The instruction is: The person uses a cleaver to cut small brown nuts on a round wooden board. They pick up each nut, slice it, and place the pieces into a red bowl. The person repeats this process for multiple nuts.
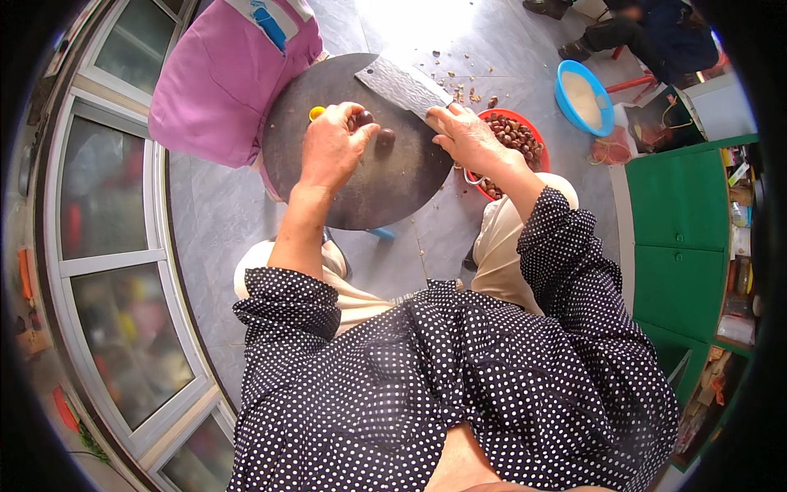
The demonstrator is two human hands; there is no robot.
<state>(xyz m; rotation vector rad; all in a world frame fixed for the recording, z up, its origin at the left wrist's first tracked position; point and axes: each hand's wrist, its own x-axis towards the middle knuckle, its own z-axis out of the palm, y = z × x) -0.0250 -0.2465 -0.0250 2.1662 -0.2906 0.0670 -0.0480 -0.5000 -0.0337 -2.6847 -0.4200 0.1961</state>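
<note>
My left hand (335,144) is over a dark round board (369,203), gripping a brown chestnut (364,118) between thumb and fingers. Another chestnut (385,138) lies on the board just right of my thumb. Past my left knuckles sits a small yellow object (316,113), partly hidden by the hand. My right hand (470,135) is closed around the handle end of a cleaver (403,85), at the board's right edge. The cleaver's wide, textured blade points away to the upper left, over the far edge of the board. The handle itself is hidden by my fingers.
A red basin (541,132) heaped with chestnuts (516,135) stands beside my right knee. Shell bits (472,95) litter the tiled floor. A pink cloth bag (215,80) stands left; a blue basin (569,69), a seated person (652,43) and a green cabinet (676,209) are right.
</note>
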